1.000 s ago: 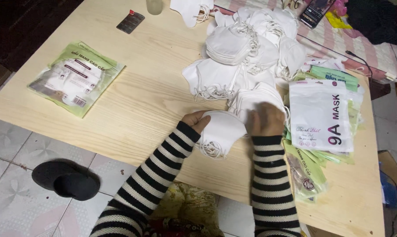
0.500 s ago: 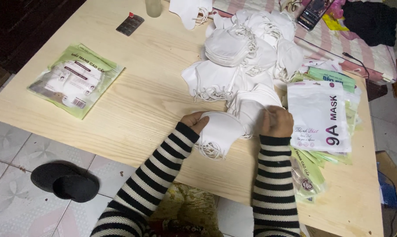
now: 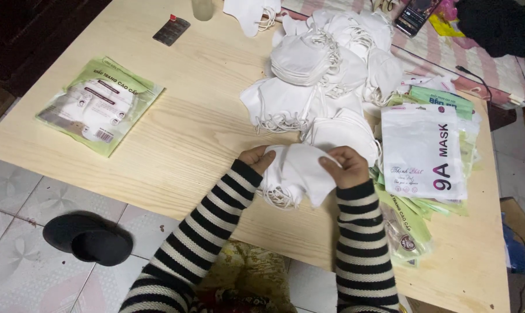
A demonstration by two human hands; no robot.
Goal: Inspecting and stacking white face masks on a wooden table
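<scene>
Your bench (image 3: 193, 124) is pale wood and carries everything noted here. The largest item on it is the loose heap of white masks (image 3: 326, 64) spread across the far middle, ear loops tangled among them. To its right lies a fanned stack of flat pouches (image 3: 428, 153), a white one on top of green ones, running down toward the near edge. At far left a green packet of masks (image 3: 100, 104) lies by itself, well apart from the heap.

You hold a small bundle of white masks (image 3: 294, 174) at the near edge (its ear loops hang at the lower left). Your left hand (image 3: 255, 159) grips the bundle's left end, fingers closed on the fabric. Your right hand (image 3: 346, 167) pinches the right end, thumb on top, fingers curled beneath. Both sleeves are black-and-white striped.

A dark blister strip (image 3: 171, 30) lies at the far side, left of the heap.
</scene>
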